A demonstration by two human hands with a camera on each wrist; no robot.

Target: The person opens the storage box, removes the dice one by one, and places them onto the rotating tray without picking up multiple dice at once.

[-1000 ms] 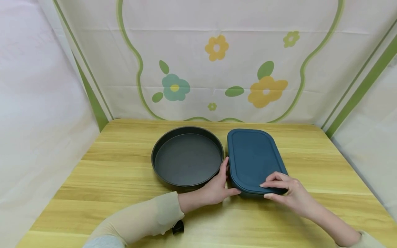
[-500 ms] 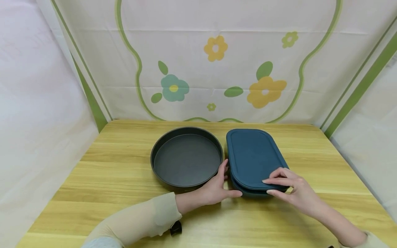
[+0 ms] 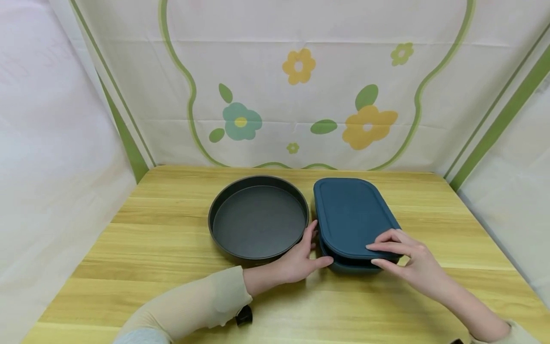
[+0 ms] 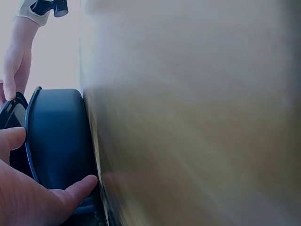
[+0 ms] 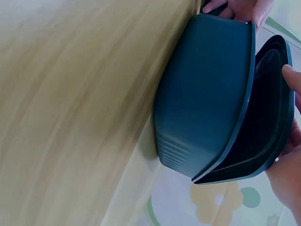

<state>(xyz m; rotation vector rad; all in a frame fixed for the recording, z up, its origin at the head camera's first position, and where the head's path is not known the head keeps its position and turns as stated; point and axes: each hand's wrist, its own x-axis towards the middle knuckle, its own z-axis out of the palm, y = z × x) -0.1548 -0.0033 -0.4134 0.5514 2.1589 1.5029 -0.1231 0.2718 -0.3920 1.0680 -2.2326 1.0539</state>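
Note:
A dark blue rectangular container (image 3: 354, 268) stands on the wooden table, right of the middle. Its matching lid (image 3: 353, 215) is tilted, with the near edge raised and a dark gap below it; the far end appears to rest on the rim. My right hand (image 3: 414, 263) pinches the lid's near right corner, thumb underneath and fingers on top. At the near left corner, my left hand (image 3: 301, 260) touches the container's side with thumb and fingers spread. The right wrist view shows the lid's dark underside (image 5: 270, 117) angled away from the container wall (image 5: 202, 94); the contents are hidden.
A round black pan (image 3: 259, 222) sits just left of the container, close to my left hand and forearm. A small black object (image 3: 244, 315) shows by the left sleeve. Flower-printed cloth (image 3: 275, 95) hangs behind the table, with pale cloth at both sides.
The near edge of the lid has risen off the container as my right hand lifted it, opening a widening gap. My left hand has stayed at the near left corner.

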